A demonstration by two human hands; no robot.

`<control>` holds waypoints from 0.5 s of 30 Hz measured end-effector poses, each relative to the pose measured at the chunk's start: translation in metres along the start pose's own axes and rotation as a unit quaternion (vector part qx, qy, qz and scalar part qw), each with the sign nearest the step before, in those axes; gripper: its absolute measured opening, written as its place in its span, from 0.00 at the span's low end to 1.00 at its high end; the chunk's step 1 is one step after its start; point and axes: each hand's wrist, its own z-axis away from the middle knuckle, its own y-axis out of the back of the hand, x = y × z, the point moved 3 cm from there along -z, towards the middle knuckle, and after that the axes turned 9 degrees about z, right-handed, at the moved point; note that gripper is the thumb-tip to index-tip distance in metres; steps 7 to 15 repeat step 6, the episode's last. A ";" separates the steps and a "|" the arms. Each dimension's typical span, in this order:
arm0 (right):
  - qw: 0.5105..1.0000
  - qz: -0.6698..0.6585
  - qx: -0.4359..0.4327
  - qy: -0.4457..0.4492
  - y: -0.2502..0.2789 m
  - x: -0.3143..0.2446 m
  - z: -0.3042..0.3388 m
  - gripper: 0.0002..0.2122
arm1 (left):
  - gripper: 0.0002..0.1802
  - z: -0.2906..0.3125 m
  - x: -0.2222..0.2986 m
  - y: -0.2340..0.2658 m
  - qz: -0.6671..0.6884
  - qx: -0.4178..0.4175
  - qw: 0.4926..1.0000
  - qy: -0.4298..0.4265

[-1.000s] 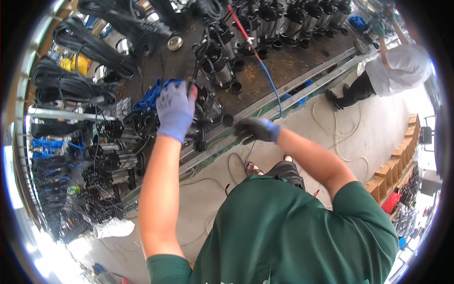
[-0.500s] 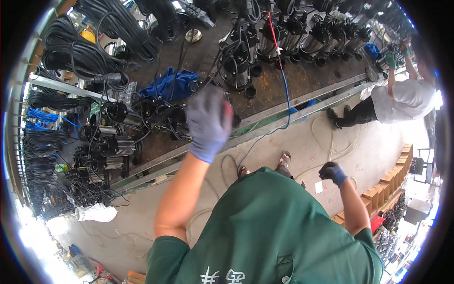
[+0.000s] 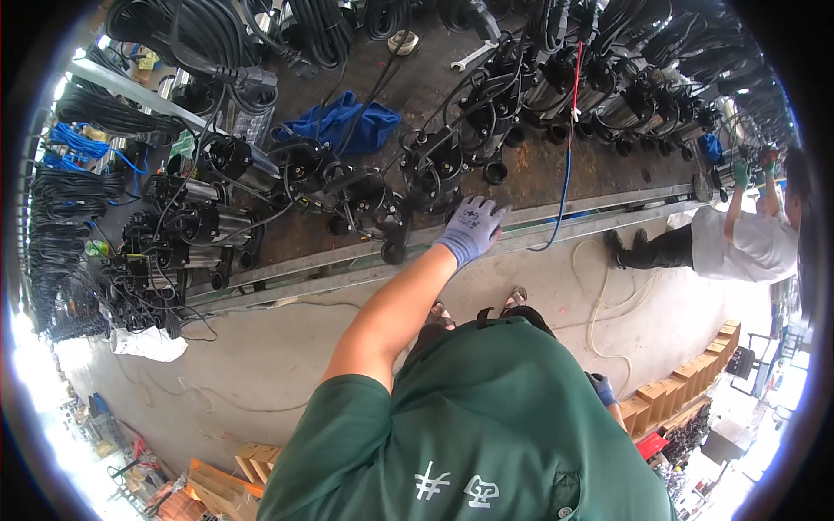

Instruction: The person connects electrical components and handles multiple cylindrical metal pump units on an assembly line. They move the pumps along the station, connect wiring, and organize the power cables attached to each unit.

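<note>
The left hand (image 3: 470, 229), in a grey-blue work glove, reaches forward over the front rail of the bench (image 3: 347, 260) with its fingers (image 3: 492, 211) spread and flat, pinching nothing. The nearest thing is a black pump (image 3: 432, 169) with its cable coiled on top; it stands just beyond and a little to the left of the fingertips, close but apart from them as far as the view shows. Its body runs roughly away from the person, across the bench. A black round cap (image 3: 393, 253) sits on the rail just left of the wrist. The right hand (image 3: 601, 388) hangs low beside the body, well away, its fingers mostly hidden, so I cannot tell their state
</note>
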 end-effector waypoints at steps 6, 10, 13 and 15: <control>0.999 -0.021 -0.037 -0.001 0.014 0.032 -0.043 0.24 | 0.21 -0.047 -0.007 -0.009 0.110 0.080 0.990 0.040; 0.999 -0.021 -0.037 -0.001 0.014 0.032 -0.043 0.24 | 0.21 -0.047 -0.007 -0.009 0.110 0.080 0.990 0.040; 0.999 -0.021 -0.037 -0.001 0.014 0.032 -0.043 0.24 | 0.21 -0.047 -0.007 -0.009 0.110 0.080 0.990 0.040; 0.999 -0.021 -0.037 -0.001 0.014 0.032 -0.043 0.24 | 0.21 -0.047 -0.007 -0.009 0.110 0.080 0.990 0.040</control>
